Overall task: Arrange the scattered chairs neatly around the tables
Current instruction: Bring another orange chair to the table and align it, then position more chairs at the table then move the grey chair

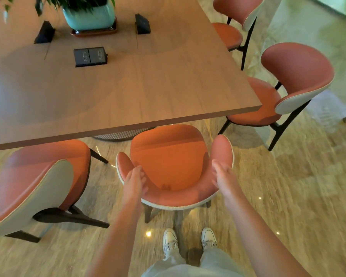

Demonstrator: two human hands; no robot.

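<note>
Shoes (189, 239) behind chair (169, 162) — left grip (135, 179), right grip (223, 174) holding its backrest.

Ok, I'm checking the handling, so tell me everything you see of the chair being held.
The orange chair has a smooth leather-like seat, a curved wraparound backrest with pale outer shell, and dark legs. It stands upright on the floor, seat front just under the wooden table edge. The left hand and right hand touch its backrest.

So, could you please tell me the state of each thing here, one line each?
Middle chair: front under table edge, held by both hands.
Left hand: grips backrest.
Right hand: grips backrest.
Left chair: angled, partly tucked.
Corner chair: angled.
Socket box: lid closed.
</note>
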